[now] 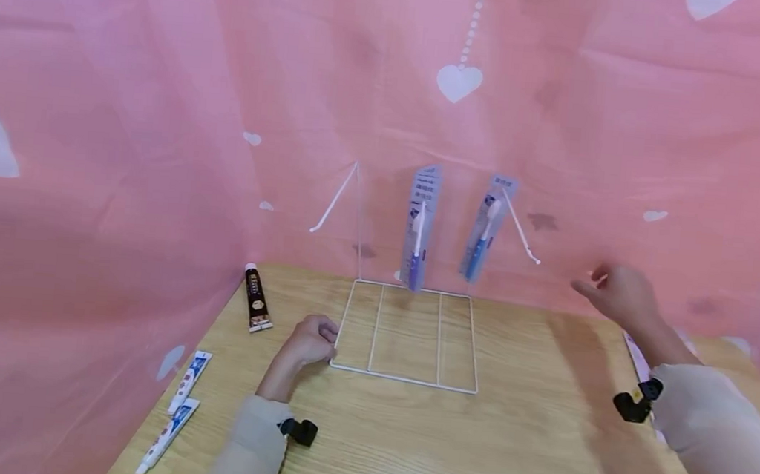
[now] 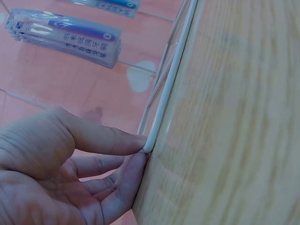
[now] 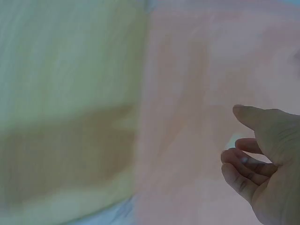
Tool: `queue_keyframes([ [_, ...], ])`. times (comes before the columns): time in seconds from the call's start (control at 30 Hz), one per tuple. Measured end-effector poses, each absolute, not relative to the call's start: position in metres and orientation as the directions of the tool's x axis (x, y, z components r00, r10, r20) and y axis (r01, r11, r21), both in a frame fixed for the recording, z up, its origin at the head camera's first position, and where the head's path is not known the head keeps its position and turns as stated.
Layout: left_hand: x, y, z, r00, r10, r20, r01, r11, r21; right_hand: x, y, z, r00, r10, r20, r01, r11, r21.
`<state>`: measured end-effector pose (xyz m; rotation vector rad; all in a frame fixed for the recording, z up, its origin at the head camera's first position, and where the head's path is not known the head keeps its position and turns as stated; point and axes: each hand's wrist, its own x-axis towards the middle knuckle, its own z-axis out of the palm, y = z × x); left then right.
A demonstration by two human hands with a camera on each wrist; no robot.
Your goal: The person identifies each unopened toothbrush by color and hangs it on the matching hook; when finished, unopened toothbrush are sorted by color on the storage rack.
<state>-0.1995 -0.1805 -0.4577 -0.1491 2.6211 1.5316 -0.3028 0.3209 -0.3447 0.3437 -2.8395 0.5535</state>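
Note:
A white wire display rack point(image 1: 402, 379) stands on the table with prongs sticking out from its back. My left hand point(image 1: 311, 339) pinches the front left corner of its base; in the left wrist view, the thumb and a finger point(image 2: 129, 180) meet on the white rod. Packaged toothbrushes hang on it: a stack with a purple handle point(image 1: 416, 262) at the middle and a blue one point(image 1: 477, 256) on the right prong. The left prong point(image 1: 334, 200) carries nothing. My right hand point(image 1: 619, 297) is in the air right of the rack, fingers loosely curled and holding nothing.
At the left lie a black toothpaste tube point(image 1: 256, 298) and two white-and-blue toothpaste tubes point(image 1: 190, 383), point(image 1: 168, 436). A flat pinkish package point(image 1: 638, 358) lies partly hidden under my right forearm. Pink cloth point(image 1: 341, 55) with white hearts hangs behind and beside the wooden table.

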Motion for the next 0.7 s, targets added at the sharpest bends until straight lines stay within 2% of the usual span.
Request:
queue_keyframes([
  [0.23, -0.192, -0.191, -0.459, -0.985, -0.052, -0.162, -0.167, 0.477, 0.863, -0.299, 0.401, -0.387, -0.995, -0.09, 0.03, -0.095, 0.933, -0.348],
  [0.33, -0.192, -0.191, -0.46, -0.985, -0.05, -0.166, -0.17, 0.467, 0.868, -0.293, 0.421, -0.4, -0.998, -0.058, -0.008, -0.052, 0.942, -0.331],
  [0.57, -0.197, -0.187, -0.459, -0.988, -0.019, -0.152, -0.144, 0.449, 0.882, -0.289, 0.437, -0.417, -0.999, -0.05, 0.014, -0.052, 0.939, -0.341],
  [0.7, -0.201, -0.184, -0.46, -0.987, -0.019, -0.16, -0.152, 0.431, 0.89, -0.295, 0.443, -0.422, -0.997, -0.061, -0.043, -0.044, 0.948, -0.314],
])
